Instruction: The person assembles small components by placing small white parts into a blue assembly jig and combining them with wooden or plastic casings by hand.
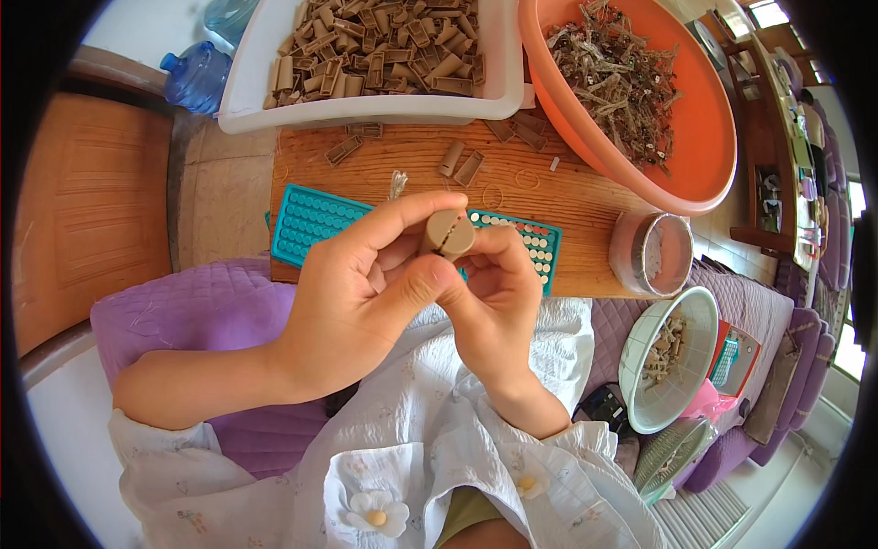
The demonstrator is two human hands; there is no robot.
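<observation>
My left hand [352, 284] and my right hand [498, 316] meet in front of me, raised over the table's near edge. Between their fingertips they grip a small brown plastic case [446, 234], its rounded end facing up with a dark slit across it. Both thumbs press its near side. Behind the hands lies a teal tray of small round pockets [320, 227]; a teal part with whitish discs [541, 245] shows right of them. Whether these are one tray is hidden. A small silvery, wiry bundle [397, 186] lies just beyond the left hand.
Loose brown shell halves [468, 168] lie on the wooden table [384, 157]. A white bin [366, 112] heaped with shells stands behind. An orange basin [704, 151] holds tangled wiry pieces. At right are a lined tub [631, 252] and a pale green basket [636, 393].
</observation>
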